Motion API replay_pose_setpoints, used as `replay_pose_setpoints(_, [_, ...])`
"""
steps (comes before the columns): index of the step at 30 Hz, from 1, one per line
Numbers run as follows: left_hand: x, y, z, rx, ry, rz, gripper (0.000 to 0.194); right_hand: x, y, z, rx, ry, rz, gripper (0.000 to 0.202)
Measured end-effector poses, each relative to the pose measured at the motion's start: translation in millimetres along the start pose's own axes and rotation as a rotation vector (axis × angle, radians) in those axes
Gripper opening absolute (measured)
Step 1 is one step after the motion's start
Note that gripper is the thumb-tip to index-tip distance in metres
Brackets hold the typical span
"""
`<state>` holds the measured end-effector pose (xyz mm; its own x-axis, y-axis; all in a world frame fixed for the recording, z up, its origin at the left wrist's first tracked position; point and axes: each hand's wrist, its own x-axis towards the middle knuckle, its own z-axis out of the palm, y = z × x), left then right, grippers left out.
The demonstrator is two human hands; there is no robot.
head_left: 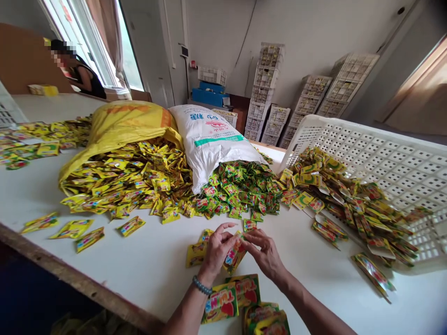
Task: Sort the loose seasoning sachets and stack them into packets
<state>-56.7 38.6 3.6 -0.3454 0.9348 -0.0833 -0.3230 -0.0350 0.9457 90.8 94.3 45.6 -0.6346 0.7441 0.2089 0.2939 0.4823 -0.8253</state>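
Both hands meet at the top edge of a yellow-green printed pouch [234, 257]. My left hand [219, 249], with a bead bracelet [202, 285] on the wrist, pinches the pouch from the left. My right hand [262, 251] has its fingertips closed on the pouch's upper right corner. Just left of the hands lie small yellow packets [196, 254], and a small green packet [249, 225] sits just beyond them. Flat printed pouches [220, 304] rest below the hands, beside a stack of similar pouches [267, 321].
A yellow sack [134, 116] spills yellow packets, and a white sack [209, 135] spills green ones. At right, a white basket [384, 153] lies tipped with many pouches in its mouth. Loose packets [90, 239] lie near the table's left edge. A person [84, 77] is at far left.
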Motion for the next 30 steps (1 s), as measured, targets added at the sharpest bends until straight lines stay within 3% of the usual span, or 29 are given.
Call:
replay_pose_setpoints(4, [-5,3,8.3,0.017,0.003,0.015,0.048,-4,1,-8,0.042,-0.020,0.051,0.036])
replay_pose_setpoints(8, [-14,22,10.8,0.190,-0.078,0.013,0.048,-21,-4,-32,0.015,-0.104,0.112,0.046])
replay_pose_setpoints(12, [-33,43,-1.0,0.475,-0.359,0.017,0.057,-72,1,-55,-0.060,-0.336,0.210,0.071])
replay_pose_setpoints(15, [-50,43,-11.2,0.629,-0.429,0.021,0.078,-114,11,-53,-0.204,-0.517,0.211,0.091])
replay_pose_setpoints(17, [-59,37,-14.3,0.654,-0.465,-0.004,0.084,-133,13,-46,-0.250,-0.505,0.182,0.084])
replay_pose_setpoints(19, [-65,32,-13.8,0.672,-0.553,0.010,0.084,-142,8,-40,-0.244,-0.459,0.178,0.064])
replay_pose_setpoints(22, [-72,30,-9.1,0.785,-0.650,0.082,0.088,-145,-5,-37,-0.221,-0.466,0.289,0.037])
replay_pose_setpoints(26, [-84,29,-5.3,1.055,-0.593,0.105,0.093,-148,-9,-36,-0.093,-0.432,0.411,0.044])
replay_pose_setpoints(30, [-98,27,-10.6,1.162,-0.552,0.149,0.065,-150,2,-32,-0.001,-0.479,0.467,0.047])
